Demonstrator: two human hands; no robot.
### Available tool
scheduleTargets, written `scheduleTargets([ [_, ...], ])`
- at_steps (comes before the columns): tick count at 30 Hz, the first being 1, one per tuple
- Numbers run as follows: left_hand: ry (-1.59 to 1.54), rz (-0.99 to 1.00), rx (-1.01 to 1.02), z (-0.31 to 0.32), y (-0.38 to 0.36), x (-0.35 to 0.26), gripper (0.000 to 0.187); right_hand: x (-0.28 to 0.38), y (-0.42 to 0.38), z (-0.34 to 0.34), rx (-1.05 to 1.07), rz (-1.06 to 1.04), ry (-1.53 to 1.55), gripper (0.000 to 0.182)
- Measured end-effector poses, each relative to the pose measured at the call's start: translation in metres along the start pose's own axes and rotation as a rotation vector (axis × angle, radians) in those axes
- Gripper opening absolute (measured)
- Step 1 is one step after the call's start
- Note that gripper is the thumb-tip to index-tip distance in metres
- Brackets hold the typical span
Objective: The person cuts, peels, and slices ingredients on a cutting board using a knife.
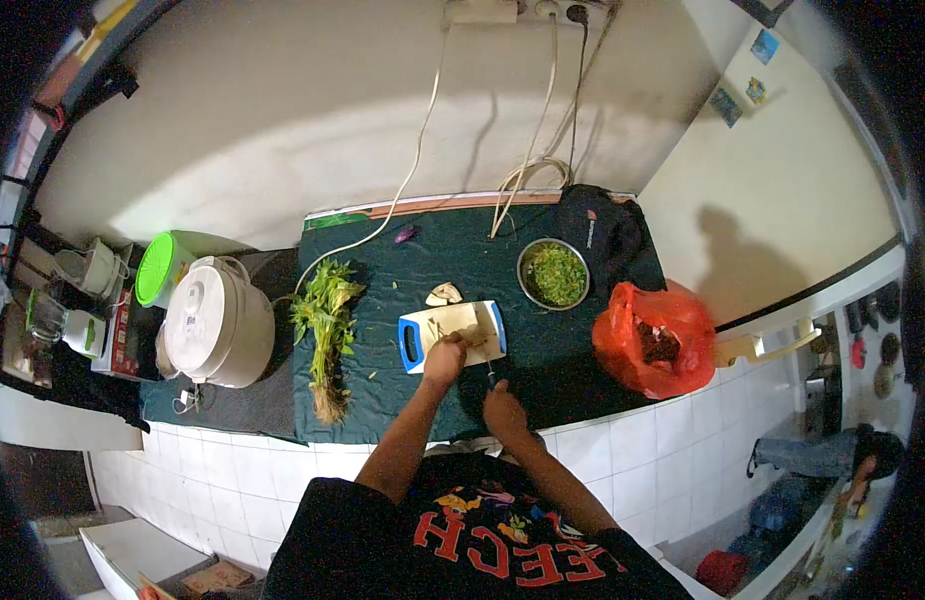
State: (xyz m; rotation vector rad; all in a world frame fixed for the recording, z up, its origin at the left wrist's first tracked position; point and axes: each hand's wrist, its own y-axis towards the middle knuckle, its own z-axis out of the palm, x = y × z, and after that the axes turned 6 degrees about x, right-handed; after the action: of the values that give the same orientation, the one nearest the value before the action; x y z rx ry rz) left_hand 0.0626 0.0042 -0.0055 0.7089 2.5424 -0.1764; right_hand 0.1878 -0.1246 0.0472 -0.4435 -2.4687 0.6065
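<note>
A white cutting board (493,318) with blue ends lies near the counter's front edge. My left hand (445,361) is on it with curled fingers, holding down a pale piece of food (436,329) whose kind I cannot make out. My right hand (504,411) is wrapped round the dark handle of a knife (493,379) just in front of the board; its blade is hard to see. Several pale chunks (444,294) lie behind the board. To the right stands a metal bowl (524,287) of chopped greens (557,274). A bunch of leafy greens (328,325) with roots lies left.
A red plastic bag (655,345) stands at the counter's right end, with a black bag (605,230) behind it. A small purple vegetable (406,234) and loose cables (531,180) lie at the back. On the left are a white rice cooker (219,325) and a green-lidded container (160,268).
</note>
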Motion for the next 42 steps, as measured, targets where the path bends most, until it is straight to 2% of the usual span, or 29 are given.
scheduleTargets([
  [2, -0.027, 0.044, -0.039, -0.002, 0.001, 0.001, 0.019, -0.003, 0.007, -0.003, -0.005, 0.049, 0.020, 0.032],
  [4, -0.056, 0.084, -0.074, -0.009, -0.001, -0.004, 0.019, -0.003, 0.014, -0.017, -0.121, -0.288, -0.081, 0.032],
  [6, -0.017, -0.077, 0.025, -0.015, -0.002, -0.010, 0.019, 0.005, 0.010, -0.031, -0.079, -0.268, -0.082, 0.033],
  [8, 0.013, -0.038, 0.008, -0.021, -0.003, -0.011, 0.019, 0.004, 0.007, -0.026, -0.043, -0.244, -0.085, 0.033],
  [10, 0.039, 0.000, -0.013, -0.025, -0.002, -0.014, 0.019, -0.004, 0.009, 0.002, -0.014, -0.091, -0.001, 0.033],
  [13, 0.056, -0.067, 0.045, -0.020, 0.000, -0.010, 0.021, -0.002, 0.010, 0.006, -0.052, -0.032, 0.023, 0.033],
  [14, 0.067, -0.002, -0.022, -0.012, 0.000, -0.003, 0.022, -0.002, 0.012, 0.002, -0.053, -0.032, 0.022, 0.033],
  [16, 0.077, 0.067, -0.082, -0.004, -0.005, 0.002, 0.024, 0.009, 0.005, -0.018, -0.145, -0.283, -0.079, 0.032],
  [19, 0.123, 0.068, -0.053, -0.002, -0.003, 0.003, 0.026, 0.002, 0.011, -0.001, -0.182, -0.367, -0.224, 0.031],
  [20, 0.126, 0.049, -0.050, -0.004, -0.004, 0.002, 0.026, 0.000, 0.014, 0.008, -0.180, -0.365, -0.227, 0.031],
  [21, 0.129, 0.029, -0.046, -0.001, -0.005, 0.003, 0.026, 0.003, 0.015, 0.016, -0.146, -0.176, -0.111, 0.031],
  [23, 0.124, 0.062, -0.099, 0.003, -0.006, 0.005, 0.027, 0.002, 0.017, 0.024, -0.111, 0.014, 0.003, 0.032],
  [25, 0.125, 0.099, -0.156, 0.001, -0.005, 0.006, 0.027, 0.010, 0.022, 0.011, -0.208, -0.123, 0.007, 0.030],
  [26, 0.107, 0.061, -0.095, 0.000, -0.004, 0.006, 0.027, 0.014, 0.023, 0.005, -0.209, -0.123, 0.008, 0.030],
  [29, 0.123, 0.004, -0.030, -0.006, -0.003, 0.001, 0.025, 0.019, 0.023, -0.002, -0.176, -0.096, -0.036, 0.029],
  [32, 0.151, -0.047, -0.004, -0.016, -0.003, -0.006, 0.022, 0.001, 0.019, 0.026, -0.029, -0.319, -0.181, 0.028],
  [34, 0.150, -0.064, 0.015, -0.015, -0.002, -0.003, 0.021, 0.010, 0.014, 0.029, -0.058, 0.054, 0.060, 0.030],
  [38, 0.153, -0.039, -0.001, -0.014, 0.001, -0.004, 0.019, 0.022, 0.016, -0.003, -0.117, -0.039, 0.033, 0.030],
  [41, 0.151, -0.086, 0.027, -0.024, 0.001, -0.009, 0.018, 0.023, 0.016, -0.012, 0.022, -0.242, -0.086, 0.032],
  [42, 0.157, -0.112, 0.040, -0.028, -0.001, -0.012, 0.017, 0.024, 0.009, -0.002, 0.022, -0.078, -0.009, 0.033],
])
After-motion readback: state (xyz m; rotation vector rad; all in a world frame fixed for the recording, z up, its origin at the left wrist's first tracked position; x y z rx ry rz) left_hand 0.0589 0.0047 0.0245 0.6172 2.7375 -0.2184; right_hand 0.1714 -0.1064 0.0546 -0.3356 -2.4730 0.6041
